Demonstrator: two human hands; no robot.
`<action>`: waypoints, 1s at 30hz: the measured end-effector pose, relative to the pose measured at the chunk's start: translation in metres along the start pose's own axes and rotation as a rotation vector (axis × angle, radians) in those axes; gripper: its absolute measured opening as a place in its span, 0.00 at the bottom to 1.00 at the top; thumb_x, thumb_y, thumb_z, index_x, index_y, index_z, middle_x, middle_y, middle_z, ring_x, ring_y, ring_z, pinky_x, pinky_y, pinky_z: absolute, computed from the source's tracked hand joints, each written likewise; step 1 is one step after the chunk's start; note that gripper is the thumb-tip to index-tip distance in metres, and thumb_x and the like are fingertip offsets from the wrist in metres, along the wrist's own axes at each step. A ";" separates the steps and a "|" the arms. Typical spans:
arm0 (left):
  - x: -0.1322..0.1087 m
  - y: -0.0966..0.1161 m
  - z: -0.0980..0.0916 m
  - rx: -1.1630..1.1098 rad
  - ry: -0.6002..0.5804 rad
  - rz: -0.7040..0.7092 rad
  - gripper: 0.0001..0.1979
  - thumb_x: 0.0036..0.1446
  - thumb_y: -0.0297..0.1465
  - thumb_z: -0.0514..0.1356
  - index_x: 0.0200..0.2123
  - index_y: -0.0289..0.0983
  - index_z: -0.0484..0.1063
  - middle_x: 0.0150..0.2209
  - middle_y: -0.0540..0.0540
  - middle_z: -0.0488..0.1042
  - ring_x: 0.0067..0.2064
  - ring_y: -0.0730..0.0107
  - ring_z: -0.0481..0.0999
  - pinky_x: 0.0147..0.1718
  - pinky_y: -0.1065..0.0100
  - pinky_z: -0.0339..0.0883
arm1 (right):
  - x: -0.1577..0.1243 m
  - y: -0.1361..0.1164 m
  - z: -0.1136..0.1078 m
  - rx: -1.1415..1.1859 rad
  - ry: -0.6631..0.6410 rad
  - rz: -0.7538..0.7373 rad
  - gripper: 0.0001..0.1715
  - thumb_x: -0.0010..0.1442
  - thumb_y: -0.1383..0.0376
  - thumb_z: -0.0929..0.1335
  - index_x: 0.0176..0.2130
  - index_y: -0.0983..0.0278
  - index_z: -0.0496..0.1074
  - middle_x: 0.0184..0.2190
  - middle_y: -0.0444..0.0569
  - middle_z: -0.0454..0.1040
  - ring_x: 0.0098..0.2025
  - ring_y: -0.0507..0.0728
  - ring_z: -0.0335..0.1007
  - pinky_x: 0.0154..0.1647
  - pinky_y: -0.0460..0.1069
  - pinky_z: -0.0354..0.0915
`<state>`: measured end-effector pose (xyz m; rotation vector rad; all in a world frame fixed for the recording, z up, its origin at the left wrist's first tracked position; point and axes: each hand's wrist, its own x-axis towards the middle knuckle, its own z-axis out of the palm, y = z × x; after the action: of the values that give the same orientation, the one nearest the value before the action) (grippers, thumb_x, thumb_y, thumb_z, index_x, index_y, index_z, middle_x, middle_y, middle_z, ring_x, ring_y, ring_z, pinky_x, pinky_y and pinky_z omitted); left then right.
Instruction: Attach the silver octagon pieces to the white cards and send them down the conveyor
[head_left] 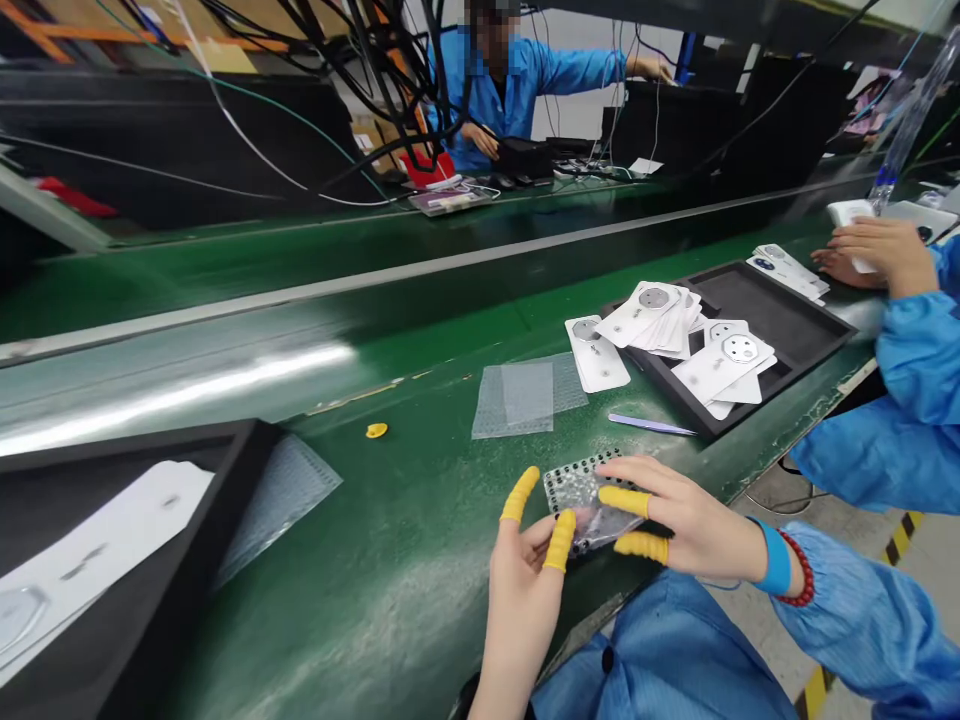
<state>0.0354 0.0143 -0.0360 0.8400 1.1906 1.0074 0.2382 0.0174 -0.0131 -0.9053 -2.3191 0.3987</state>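
Observation:
A clear plastic sheet edged with small black round dots (574, 482) is between my hands near the bench's front edge. My left hand (529, 575) holds its left side, thumb over it and fingers partly beneath. Yellow finger cots cover the left index finger and thumb; that index finger points up, off the sheet. My right hand (690, 520) reaches over the sheet's right side, fingers stretched out and apart, with yellow cots on two of them. Purple tweezers (651, 424) lie just beyond my right hand. Textured clear sheets (517, 400) rest flat beyond the dotted sheet.
A black tray (817, 335) at right carries several white plates (724, 365). Another black tray (240, 470) stands at left, with a clear sheet (281, 500) beside it. A yellow finger cot (376, 430) lies between. Co-workers sit at right and across the bench.

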 end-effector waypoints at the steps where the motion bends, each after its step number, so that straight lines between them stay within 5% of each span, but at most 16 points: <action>1: -0.001 0.000 -0.001 0.019 0.006 0.010 0.45 0.52 0.44 0.66 0.66 0.33 0.48 0.32 0.45 0.83 0.41 0.60 0.81 0.50 0.60 0.68 | 0.002 -0.002 -0.001 0.038 -0.004 0.030 0.24 0.65 0.61 0.67 0.57 0.66 0.65 0.59 0.62 0.67 0.64 0.62 0.58 0.62 0.62 0.63; 3: -0.003 0.001 0.000 0.055 0.020 0.018 0.44 0.53 0.45 0.65 0.65 0.32 0.50 0.29 0.46 0.82 0.38 0.60 0.82 0.48 0.61 0.69 | 0.005 -0.007 0.001 0.105 0.046 0.060 0.21 0.65 0.60 0.67 0.56 0.65 0.66 0.57 0.60 0.69 0.64 0.62 0.58 0.62 0.61 0.63; 6: -0.007 0.005 0.005 0.058 0.075 0.019 0.46 0.51 0.46 0.65 0.65 0.30 0.51 0.22 0.51 0.78 0.27 0.64 0.78 0.35 0.66 0.71 | 0.012 -0.014 0.010 0.186 0.130 0.046 0.10 0.66 0.66 0.66 0.48 0.65 0.71 0.45 0.55 0.75 0.50 0.57 0.69 0.53 0.56 0.69; 10: -0.011 0.008 0.014 0.063 0.133 0.022 0.44 0.52 0.42 0.64 0.66 0.30 0.50 0.15 0.61 0.62 0.19 0.72 0.63 0.21 0.73 0.59 | 0.018 -0.019 0.024 0.104 0.074 0.042 0.08 0.66 0.71 0.64 0.43 0.67 0.73 0.40 0.53 0.76 0.38 0.54 0.69 0.42 0.51 0.71; 14: -0.007 0.004 0.011 0.062 0.178 -0.023 0.42 0.49 0.37 0.65 0.64 0.28 0.54 0.15 0.62 0.55 0.19 0.74 0.56 0.20 0.72 0.54 | 0.020 -0.023 0.036 -0.209 0.067 -0.103 0.16 0.66 0.74 0.60 0.33 0.69 0.73 0.37 0.54 0.76 0.37 0.56 0.69 0.50 0.56 0.69; 17: 0.002 0.000 0.004 0.029 0.202 -0.125 0.39 0.47 0.32 0.65 0.61 0.29 0.58 0.19 0.60 0.58 0.21 0.74 0.58 0.22 0.72 0.56 | 0.024 -0.022 0.044 -0.376 0.098 -0.237 0.21 0.65 0.74 0.58 0.27 0.68 0.72 0.36 0.54 0.76 0.35 0.56 0.69 0.53 0.57 0.68; 24: 0.017 0.000 -0.001 0.030 0.186 -0.202 0.37 0.45 0.26 0.65 0.60 0.35 0.60 0.20 0.59 0.61 0.21 0.74 0.61 0.21 0.72 0.55 | 0.034 -0.009 0.047 -0.509 -0.025 -0.333 0.18 0.64 0.73 0.60 0.26 0.66 0.70 0.32 0.51 0.74 0.30 0.55 0.68 0.46 0.55 0.72; 30: 0.026 0.002 0.001 0.002 0.180 -0.333 0.33 0.51 0.27 0.60 0.61 0.34 0.57 0.14 0.63 0.56 0.14 0.77 0.58 0.19 0.75 0.49 | 0.028 0.005 0.055 -0.434 0.113 -0.408 0.20 0.65 0.75 0.59 0.25 0.67 0.70 0.36 0.55 0.77 0.33 0.55 0.71 0.46 0.55 0.73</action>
<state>0.0374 0.0397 -0.0428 0.5363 1.4311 0.8191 0.1899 0.0375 -0.0459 -0.5958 -2.4454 -0.3282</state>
